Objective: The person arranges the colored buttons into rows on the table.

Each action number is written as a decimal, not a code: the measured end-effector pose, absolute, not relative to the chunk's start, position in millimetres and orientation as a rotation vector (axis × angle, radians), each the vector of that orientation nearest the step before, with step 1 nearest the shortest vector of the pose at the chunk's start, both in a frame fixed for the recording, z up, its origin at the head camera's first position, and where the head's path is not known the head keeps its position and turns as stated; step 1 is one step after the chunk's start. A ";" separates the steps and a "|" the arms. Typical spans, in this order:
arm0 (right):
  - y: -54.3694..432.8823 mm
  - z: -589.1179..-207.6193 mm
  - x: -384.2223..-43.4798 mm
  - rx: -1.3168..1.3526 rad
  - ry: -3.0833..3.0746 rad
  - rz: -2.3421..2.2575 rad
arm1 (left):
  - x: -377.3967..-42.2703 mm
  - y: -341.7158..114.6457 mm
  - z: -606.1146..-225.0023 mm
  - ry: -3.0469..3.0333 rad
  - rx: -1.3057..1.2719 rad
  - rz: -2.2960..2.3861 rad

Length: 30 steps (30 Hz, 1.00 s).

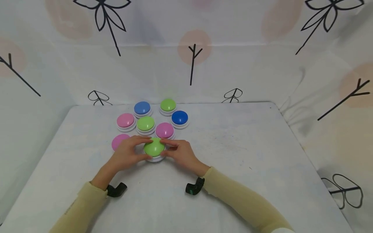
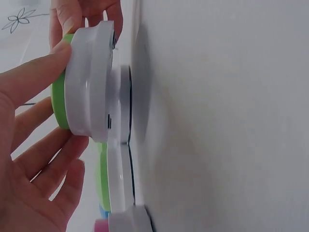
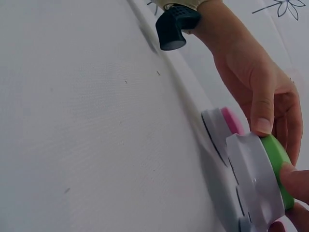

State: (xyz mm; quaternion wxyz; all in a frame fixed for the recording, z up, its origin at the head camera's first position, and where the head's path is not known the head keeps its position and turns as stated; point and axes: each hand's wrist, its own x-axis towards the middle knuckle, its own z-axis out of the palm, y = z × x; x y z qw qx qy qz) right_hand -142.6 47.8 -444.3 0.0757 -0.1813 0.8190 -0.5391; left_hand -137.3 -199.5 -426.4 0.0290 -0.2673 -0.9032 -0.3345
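A round push button with a green dome and white base (image 1: 154, 148) is held between both hands. My left hand (image 1: 126, 153) grips its left side, thumb at the near edge and fingertips at the far edge. On the opposite side my right hand (image 1: 182, 154) pinches it the same way. In the left wrist view, a gap and a shadow separate the button's white base (image 2: 87, 87) from the tabletop. Just behind it sits a magenta button (image 1: 164, 130). Another magenta button (image 1: 120, 141) lies beside my left hand, partly hidden by it.
More buttons stand grouped toward the back: a green one (image 1: 146, 123), a pink one (image 1: 126, 120), a light blue one (image 1: 142, 107), a dark blue one (image 1: 179, 117) and a second green one (image 1: 168, 105). A patterned cloth (image 1: 157, 71) rises behind the white table (image 1: 233, 145).
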 end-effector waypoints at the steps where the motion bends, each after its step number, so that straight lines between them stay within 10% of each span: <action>1: 49.5 -443.7 -141.8 -0.543 2.449 -1.628 | -136.9 -197.9 -427.0 -2.775 -0.834 -1.048; 30: 95.6 -453.5 -129.4 -0.514 2.407 -1.591 | -143.4 -158.7 -435.1 -2.859 -0.984 -1.416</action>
